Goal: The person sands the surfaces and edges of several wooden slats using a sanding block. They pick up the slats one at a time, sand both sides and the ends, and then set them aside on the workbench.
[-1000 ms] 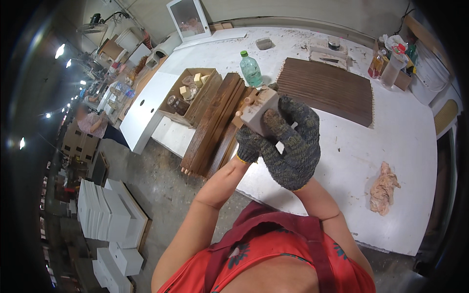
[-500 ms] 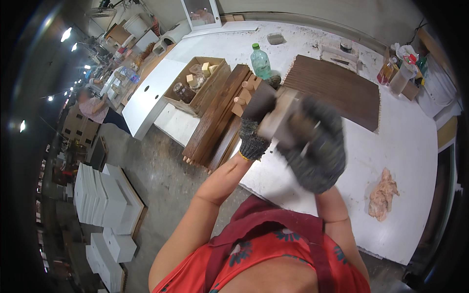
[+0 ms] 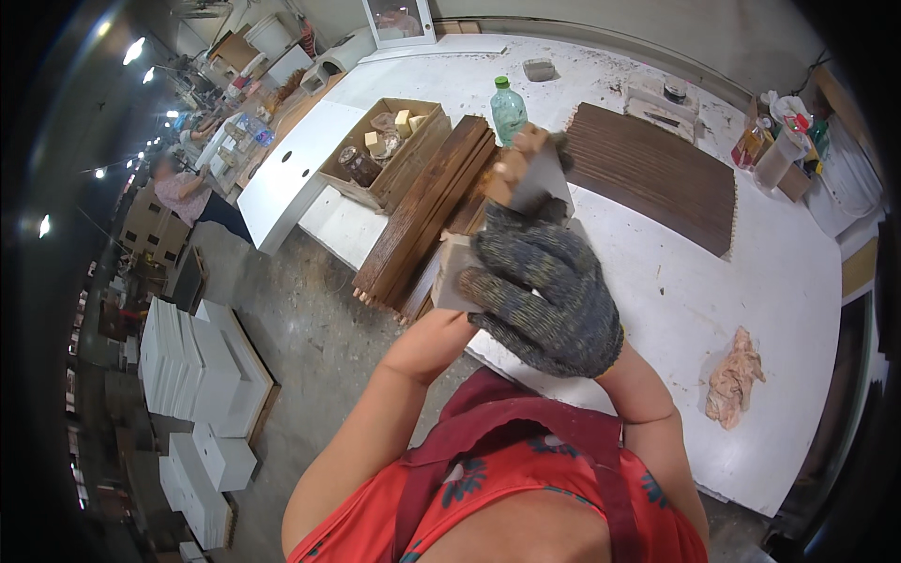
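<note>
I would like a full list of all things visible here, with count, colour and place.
wooden block: one, light brown, held up over the table edge
slat bundle: one, dark brown, table's left edge
slatted panel: one, dark brown, table centre
bottle: one, green, behind the bundle
cardboard box: one, brown, left of the bundle
rag: one, pinkish, table's right part
table: one, white
white boards: several stacks, floor at left
right hand: grey knitted glove, gripping the block
left hand: hidden behind the right
</note>
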Demonstrator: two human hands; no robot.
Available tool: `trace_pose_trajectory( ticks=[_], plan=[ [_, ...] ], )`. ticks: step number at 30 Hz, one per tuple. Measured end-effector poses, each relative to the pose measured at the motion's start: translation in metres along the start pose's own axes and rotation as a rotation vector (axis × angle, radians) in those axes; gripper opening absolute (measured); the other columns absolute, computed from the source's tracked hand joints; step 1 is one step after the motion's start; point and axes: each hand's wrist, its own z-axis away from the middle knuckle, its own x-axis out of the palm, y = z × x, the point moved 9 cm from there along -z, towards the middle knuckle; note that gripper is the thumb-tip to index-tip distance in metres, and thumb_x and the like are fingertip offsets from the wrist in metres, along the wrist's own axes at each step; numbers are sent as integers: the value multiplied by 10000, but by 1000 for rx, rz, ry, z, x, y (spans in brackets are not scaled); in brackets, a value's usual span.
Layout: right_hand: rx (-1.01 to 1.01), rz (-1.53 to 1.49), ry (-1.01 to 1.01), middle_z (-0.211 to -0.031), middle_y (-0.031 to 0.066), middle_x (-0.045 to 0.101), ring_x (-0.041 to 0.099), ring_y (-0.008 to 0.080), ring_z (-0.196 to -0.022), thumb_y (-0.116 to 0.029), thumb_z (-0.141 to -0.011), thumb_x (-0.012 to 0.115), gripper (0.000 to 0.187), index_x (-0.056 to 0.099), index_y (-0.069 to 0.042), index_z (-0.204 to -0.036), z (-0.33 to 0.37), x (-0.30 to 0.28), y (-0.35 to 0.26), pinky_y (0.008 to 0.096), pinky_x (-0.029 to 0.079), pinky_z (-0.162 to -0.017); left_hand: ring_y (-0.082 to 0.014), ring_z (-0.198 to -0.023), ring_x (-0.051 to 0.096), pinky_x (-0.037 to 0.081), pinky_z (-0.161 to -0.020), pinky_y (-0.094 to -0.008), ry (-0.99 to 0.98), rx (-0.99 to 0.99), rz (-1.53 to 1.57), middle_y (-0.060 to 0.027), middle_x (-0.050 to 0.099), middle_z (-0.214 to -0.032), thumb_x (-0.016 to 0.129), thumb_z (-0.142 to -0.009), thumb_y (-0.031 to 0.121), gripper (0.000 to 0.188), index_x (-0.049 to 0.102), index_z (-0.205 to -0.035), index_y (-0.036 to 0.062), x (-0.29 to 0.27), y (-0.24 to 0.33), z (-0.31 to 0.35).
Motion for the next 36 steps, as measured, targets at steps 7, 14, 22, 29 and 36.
trace_pose_trajectory(
  ticks=[7, 14, 22, 29, 36],
  plan=[
    [110, 285, 309, -1217, 116, 596, 566, 289, -1088, -202, -718, 752, 395, 683, -166, -1106, -2, -47, -1, 458, 411, -944, -158, -1195, 447, 342, -1011, -291, 111, 190, 54, -58, 493, -1311, 408, -986, 180, 409, 428, -1350, -4, -1, 49, -39],
    [81, 210, 345, -1250, 124, 573, 555, 300, -1098, -179, -684, 776, 474, 659, -154, -1142, -7, -52, 12, 443, 436, -916, -149, -1091, 506, 420, -905, -288, 263, 485, 182, -52, 541, -1210, 489, -926, 88, 400, 452, -1317, 16, 4, 74, -95],
    [213, 269, 543, -1222, 107, 595, 571, 268, -1100, -91, -715, 785, 466, 648, -96, -1161, -15, -90, 79, 372, 500, -895, -139, -972, 574, 510, -784, -284, 458, 636, -32, -46, 596, -1095, 582, -858, -18, 438, 479, -1280, 38, -1, 100, -78],
    [534, -88, 649, -1227, 123, 593, 566, 254, -1114, -44, -735, 751, 440, 641, -60, -1160, 36, -85, 92, 375, 495, -919, -184, -1118, 558, 497, -896, -313, 389, 618, 169, -74, 592, -1197, 623, -742, -111, 618, 468, -1326, 17, -34, 123, -80],
    [422, -261, 646, -1260, 140, 572, 541, 265, -1171, -65, -766, 744, 466, 616, -64, -1214, 14, -80, 81, 375, 480, -951, -186, -1077, 582, 517, -876, -301, 75, 537, 735, -89, 573, -1232, 618, -890, 117, 488, 442, -1336, 24, -67, 38, -137]
  ],
)
